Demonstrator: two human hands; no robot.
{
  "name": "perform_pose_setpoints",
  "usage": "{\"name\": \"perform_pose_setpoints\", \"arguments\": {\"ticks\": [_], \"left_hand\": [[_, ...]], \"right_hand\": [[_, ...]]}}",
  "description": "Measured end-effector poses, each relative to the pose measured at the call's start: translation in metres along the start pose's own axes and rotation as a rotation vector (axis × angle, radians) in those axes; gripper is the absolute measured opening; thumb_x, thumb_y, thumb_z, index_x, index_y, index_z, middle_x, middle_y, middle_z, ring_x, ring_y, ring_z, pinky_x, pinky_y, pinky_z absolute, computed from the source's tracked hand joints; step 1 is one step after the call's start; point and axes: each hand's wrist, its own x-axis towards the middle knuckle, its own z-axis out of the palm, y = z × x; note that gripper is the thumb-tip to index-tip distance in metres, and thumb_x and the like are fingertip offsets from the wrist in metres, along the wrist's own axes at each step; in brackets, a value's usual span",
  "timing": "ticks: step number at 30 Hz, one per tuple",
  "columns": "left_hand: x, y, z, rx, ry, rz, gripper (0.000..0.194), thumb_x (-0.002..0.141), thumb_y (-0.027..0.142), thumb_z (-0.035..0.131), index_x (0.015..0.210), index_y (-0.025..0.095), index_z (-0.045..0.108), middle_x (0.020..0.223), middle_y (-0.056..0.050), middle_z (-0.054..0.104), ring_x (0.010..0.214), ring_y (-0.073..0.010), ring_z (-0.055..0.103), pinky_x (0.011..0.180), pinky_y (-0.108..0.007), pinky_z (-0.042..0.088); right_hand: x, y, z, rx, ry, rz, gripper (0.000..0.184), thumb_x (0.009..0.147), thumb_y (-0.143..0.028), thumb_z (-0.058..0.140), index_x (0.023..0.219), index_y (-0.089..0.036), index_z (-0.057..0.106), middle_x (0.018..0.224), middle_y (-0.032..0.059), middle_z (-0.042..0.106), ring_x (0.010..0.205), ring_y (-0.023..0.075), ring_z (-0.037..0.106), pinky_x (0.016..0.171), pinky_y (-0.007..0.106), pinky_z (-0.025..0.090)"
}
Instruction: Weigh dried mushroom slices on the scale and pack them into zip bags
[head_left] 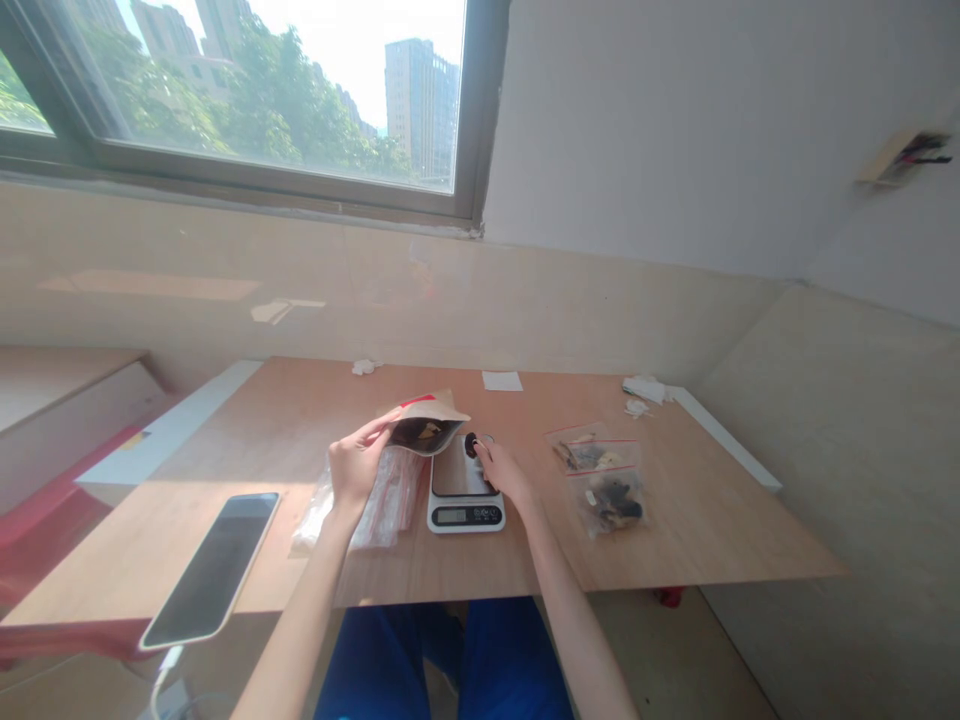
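Note:
My left hand (356, 465) grips the left edge of a brown paper pouch (450, 404), its mouth tilted towards me and dark inside with a few pale pieces. Pinched in my right hand (501, 470) is a small dark piece (471, 445), too small to name, just right of the pouch mouth. Beneath both sits a white digital kitchen scale (466, 518) with a small display at its front. Clear plastic bags (375, 505) lie left of the scale, partly behind my left wrist.
Two filled zip bags, one with pale pieces (596, 455) and one with dark pieces (611, 500), lie to the right. A phone (217, 570) with a cable rests at the front left. White paper (502, 381) and crumpled tissue (645, 390) are near the wall.

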Motion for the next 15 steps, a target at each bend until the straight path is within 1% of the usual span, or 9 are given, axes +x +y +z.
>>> {"name": "perform_pose_setpoints", "arguments": {"ticks": [2, 3, 4, 6, 9, 12, 15], "left_hand": [[0.0, -0.001, 0.001, -0.003, 0.006, 0.003, 0.024, 0.076, 0.037, 0.058, 0.093, 0.027, 0.07, 0.093, 0.002, 0.071, 0.091, -0.0177, 0.066, 0.086, -0.028, 0.049], [0.0, -0.001, 0.001, -0.003, 0.006, 0.004, 0.023, 0.076, 0.037, 0.058, 0.093, 0.027, 0.07, 0.093, 0.002, 0.071, 0.09, -0.0176, 0.066, 0.086, -0.028, 0.049], [0.0, -0.001, 0.001, -0.002, 0.007, 0.003, 0.023, 0.076, 0.036, 0.058, 0.093, 0.027, 0.07, 0.094, 0.002, 0.071, 0.09, -0.0176, 0.066, 0.086, -0.028, 0.049], [0.0, 0.001, 0.001, -0.004, 0.007, 0.0, 0.022, 0.076, 0.035, 0.058, 0.092, 0.027, 0.07, 0.094, 0.002, 0.071, 0.089, -0.0174, 0.066, 0.085, -0.027, 0.049], [-0.001, 0.004, -0.001, -0.006, 0.014, -0.001, 0.021, 0.075, 0.034, 0.059, 0.091, 0.027, 0.07, 0.092, 0.003, 0.071, 0.088, -0.0173, 0.067, 0.082, -0.026, 0.05], [-0.001, 0.006, -0.004, 0.009, 0.021, -0.018, 0.019, 0.074, 0.032, 0.06, 0.088, 0.026, 0.071, 0.087, 0.003, 0.072, 0.085, -0.0178, 0.067, 0.077, -0.025, 0.052], [-0.002, 0.004, -0.004, 0.02, 0.022, -0.028, 0.019, 0.074, 0.032, 0.06, 0.088, 0.026, 0.071, 0.085, 0.002, 0.072, 0.085, -0.0182, 0.067, 0.076, -0.025, 0.052]], "right_hand": [[-0.005, -0.009, 0.001, -0.11, 0.008, -0.072, 0.036, 0.091, -0.029, 0.037, 0.122, -0.024, 0.053, 0.102, 0.0078, 0.066, 0.082, 0.0173, 0.064, 0.073, 0.026, 0.044], [-0.006, -0.015, 0.002, -0.181, 0.005, -0.1, 0.035, 0.091, -0.029, 0.036, 0.122, -0.026, 0.053, 0.104, 0.0076, 0.065, 0.087, 0.0186, 0.063, 0.074, 0.026, 0.044], [-0.008, -0.021, 0.004, -0.255, -0.004, -0.115, 0.035, 0.091, -0.029, 0.036, 0.122, -0.028, 0.053, 0.103, 0.0076, 0.066, 0.089, 0.02, 0.063, 0.074, 0.027, 0.044], [-0.009, -0.032, 0.009, -0.385, -0.035, -0.109, 0.036, 0.091, -0.029, 0.036, 0.123, -0.029, 0.052, 0.098, 0.0089, 0.067, 0.086, 0.0226, 0.064, 0.071, 0.03, 0.045], [-0.007, -0.04, 0.017, -0.484, -0.073, -0.102, 0.037, 0.088, -0.03, 0.043, 0.124, -0.026, 0.051, 0.093, 0.0117, 0.067, 0.082, 0.0254, 0.064, 0.067, 0.032, 0.045], [-0.005, -0.034, 0.019, -0.39, -0.038, -0.133, 0.037, 0.086, -0.033, 0.048, 0.122, -0.023, 0.052, 0.088, 0.0103, 0.067, 0.079, 0.0238, 0.063, 0.065, 0.029, 0.045], [-0.001, -0.018, 0.02, -0.137, 0.089, -0.17, 0.035, 0.088, -0.039, 0.041, 0.116, -0.021, 0.054, 0.078, 0.0059, 0.065, 0.072, 0.0195, 0.062, 0.063, 0.027, 0.044]]}}
